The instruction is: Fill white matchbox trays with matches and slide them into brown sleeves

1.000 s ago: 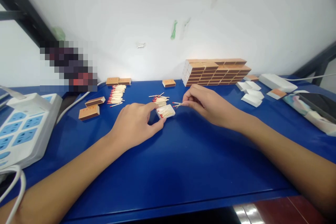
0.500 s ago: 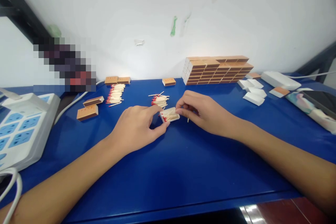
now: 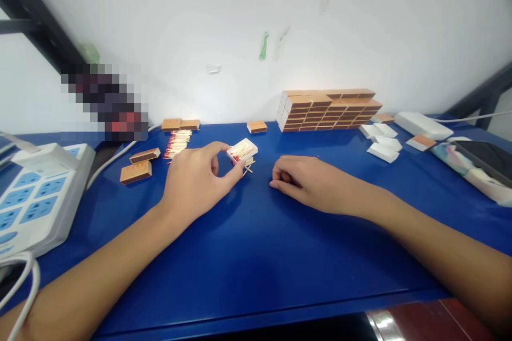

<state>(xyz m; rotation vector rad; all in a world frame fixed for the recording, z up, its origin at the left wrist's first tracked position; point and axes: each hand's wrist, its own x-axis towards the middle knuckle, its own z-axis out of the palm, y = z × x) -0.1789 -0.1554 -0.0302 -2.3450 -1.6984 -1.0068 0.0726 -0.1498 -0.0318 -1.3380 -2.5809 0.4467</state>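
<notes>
Between its thumb and forefinger, my left hand (image 3: 198,176) grips a small white matchbox tray (image 3: 242,149) with red-headed matches in it. The tray is tilted above a small pile of loose matches (image 3: 248,164), part of which it hides. To the right, my right hand (image 3: 308,181) is held over the blue table with its fingers curled together; what they hold, if anything, is hidden. A larger pile of matches (image 3: 178,142) lies behind my left hand, beside two closed matchboxes (image 3: 172,124).
A stack of matchboxes (image 3: 328,112) stands against the wall. White empty trays (image 3: 383,152) lie right of it, near a white adapter (image 3: 424,125) and a phone (image 3: 488,157). Two matchboxes (image 3: 136,171) and a power strip (image 3: 52,197) are at left. One matchbox (image 3: 256,127) is at centre back.
My left hand has lifted the tray back and left, over the small match pile. My right hand has come away from the tray, and the match beneath its fingers no longer shows.
</notes>
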